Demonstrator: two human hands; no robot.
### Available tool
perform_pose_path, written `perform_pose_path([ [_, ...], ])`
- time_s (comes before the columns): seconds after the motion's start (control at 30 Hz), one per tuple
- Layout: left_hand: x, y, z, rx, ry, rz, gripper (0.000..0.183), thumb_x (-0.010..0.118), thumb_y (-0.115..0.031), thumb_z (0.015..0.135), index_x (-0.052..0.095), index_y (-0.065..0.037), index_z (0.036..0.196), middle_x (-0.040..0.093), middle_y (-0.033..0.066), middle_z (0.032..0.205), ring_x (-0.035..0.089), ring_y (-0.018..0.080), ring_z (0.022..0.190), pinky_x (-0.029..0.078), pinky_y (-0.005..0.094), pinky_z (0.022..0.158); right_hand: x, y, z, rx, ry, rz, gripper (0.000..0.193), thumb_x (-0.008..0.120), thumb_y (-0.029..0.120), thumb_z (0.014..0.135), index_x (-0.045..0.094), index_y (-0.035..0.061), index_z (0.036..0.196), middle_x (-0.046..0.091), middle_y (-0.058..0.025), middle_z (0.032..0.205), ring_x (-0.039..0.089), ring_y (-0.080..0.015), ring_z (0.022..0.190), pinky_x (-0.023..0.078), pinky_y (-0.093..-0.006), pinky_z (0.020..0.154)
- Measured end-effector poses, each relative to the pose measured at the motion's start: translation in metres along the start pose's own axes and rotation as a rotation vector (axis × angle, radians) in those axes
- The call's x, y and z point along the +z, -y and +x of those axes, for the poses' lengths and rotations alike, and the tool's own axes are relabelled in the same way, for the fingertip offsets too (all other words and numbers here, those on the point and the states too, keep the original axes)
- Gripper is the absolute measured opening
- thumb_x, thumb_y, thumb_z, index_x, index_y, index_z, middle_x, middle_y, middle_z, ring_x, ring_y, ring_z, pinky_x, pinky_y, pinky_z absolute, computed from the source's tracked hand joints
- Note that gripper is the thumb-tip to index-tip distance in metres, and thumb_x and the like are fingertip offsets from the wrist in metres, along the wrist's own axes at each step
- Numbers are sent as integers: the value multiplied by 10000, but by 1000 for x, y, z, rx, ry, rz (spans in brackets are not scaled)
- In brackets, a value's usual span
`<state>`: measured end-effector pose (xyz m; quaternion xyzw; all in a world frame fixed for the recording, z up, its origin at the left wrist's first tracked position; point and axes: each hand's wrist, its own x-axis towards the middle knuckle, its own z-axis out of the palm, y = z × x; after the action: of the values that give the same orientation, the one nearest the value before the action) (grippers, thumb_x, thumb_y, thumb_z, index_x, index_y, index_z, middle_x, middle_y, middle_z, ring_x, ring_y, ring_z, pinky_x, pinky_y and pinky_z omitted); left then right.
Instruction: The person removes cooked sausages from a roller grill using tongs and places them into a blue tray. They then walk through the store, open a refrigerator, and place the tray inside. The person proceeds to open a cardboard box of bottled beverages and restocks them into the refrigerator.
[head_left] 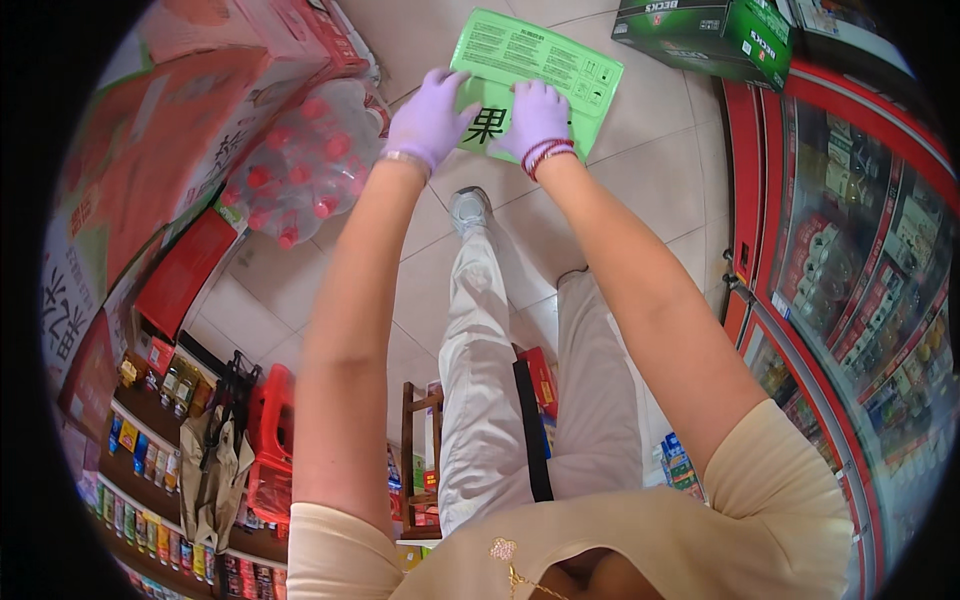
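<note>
Both hands wear thin purple gloves and reach far forward onto a green cardboard box (540, 55) with black printing. My left hand (428, 118) lies along the box's left side, its thumb spread away from the fingers. On the front panel, right of the large black character, rests my right hand (540, 118), its thumb also apart and its fingertips near a crease across the cardboard. A red beaded bracelet circles the right wrist. The box's underside is hidden, so I cannot tell whether it touches the floor.
Shrink-wrapped bottles with pink caps (300, 170) stand at the left, beside stacked pink cartons (170, 130). A dark green carton (700, 35) sits at the far right, near a red-framed glass display fridge (850, 250). Low shelves of small goods (150, 450) and a red plastic stool (275, 430) are near left.
</note>
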<state>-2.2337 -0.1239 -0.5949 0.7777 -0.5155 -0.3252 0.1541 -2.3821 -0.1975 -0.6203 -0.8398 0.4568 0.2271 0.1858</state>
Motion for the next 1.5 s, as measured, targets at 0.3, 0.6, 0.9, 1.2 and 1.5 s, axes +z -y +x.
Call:
perform_pose_path([
  [0.3,22,-10,51,130,136,331,307,551,-166,902,605,-213,1201,546,57,1284,613,286,1042,526,424,856,-20,-5,14,50,95,10,660,770,577,658,686,48,1044,666,-173,1023,643,-315,986,523,-400,849],
  [0.6,49,-9,134,-99,321,55,142,724,-241,786,723,-127,871,707,110,910,666,299,883,518,362,803,-6,-20,32,-27,401,268,527,695,549,747,714,99,1020,708,-146,965,674,-289,922,532,-409,782],
  [0.9,69,-37,85,-129,146,149,710,873,-341,592,527,-105,1166,474,153,1296,596,343,1029,510,389,887,97,15,-146,-46,-245,326,456,643,338,829,586,73,1195,624,-124,1014,629,-303,900,491,-440,774],
  [1.2,115,-33,12,-907,-337,-194,1362,949,-385,461,102,-16,1461,174,254,1457,433,390,1259,448,390,1019,32,-76,-14,703,301,2500,538,490,367,965,409,6,1357,472,-171,1386,470,-294,1270,375,-400,1059],
  [1.5,98,-18,61,-1253,226,-173,1260,906,-443,514,130,-59,1430,218,203,1449,412,324,1290,458,374,1000,1,-21,35,1401,-141,2844,824,543,587,863,247,121,1474,310,-112,1517,312,-265,1389,271,-418,1116],
])
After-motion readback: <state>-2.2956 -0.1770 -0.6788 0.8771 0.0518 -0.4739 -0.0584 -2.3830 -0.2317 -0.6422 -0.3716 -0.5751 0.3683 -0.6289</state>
